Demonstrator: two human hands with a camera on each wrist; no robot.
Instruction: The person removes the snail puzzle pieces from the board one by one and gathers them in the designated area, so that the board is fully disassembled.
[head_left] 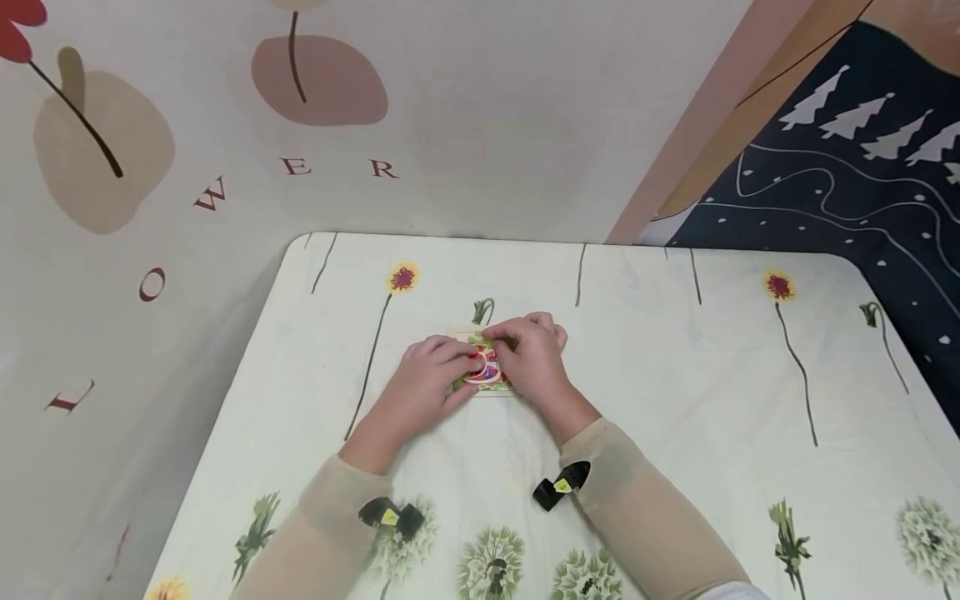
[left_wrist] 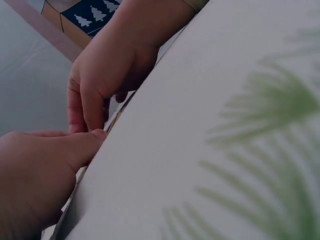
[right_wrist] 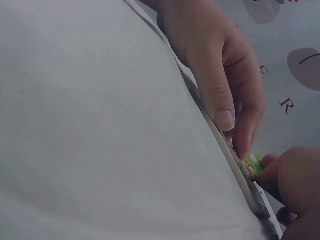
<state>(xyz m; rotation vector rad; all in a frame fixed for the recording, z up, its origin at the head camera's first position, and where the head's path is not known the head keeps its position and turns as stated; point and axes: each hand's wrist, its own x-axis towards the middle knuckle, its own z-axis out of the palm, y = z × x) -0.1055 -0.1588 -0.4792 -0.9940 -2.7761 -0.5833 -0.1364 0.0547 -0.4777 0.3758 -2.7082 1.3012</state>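
Note:
A small flat puzzle board [head_left: 491, 387] with a pale border and a bright red, green and purple picture lies on the table. My left hand [head_left: 430, 381] rests at its left side, with fingertips touching the picture and the thumb by the near edge. My right hand [head_left: 531, 358] is over the board's right side. In the right wrist view, the fingers of my right hand [right_wrist: 300, 182] pinch a small green piece [right_wrist: 254, 162] at the board's surface. Fingers cover part of the picture. The left wrist view shows both hands close together, the board mostly hidden.
A white cloth printed with flowers and stems covers the table [head_left: 675, 375]. Behind it hangs a pale wall covering [head_left: 487, 167] with letters and shapes. A dark panel with white trees [head_left: 840, 183] is at the right. Each wrist carries a small black camera [head_left: 562, 486].

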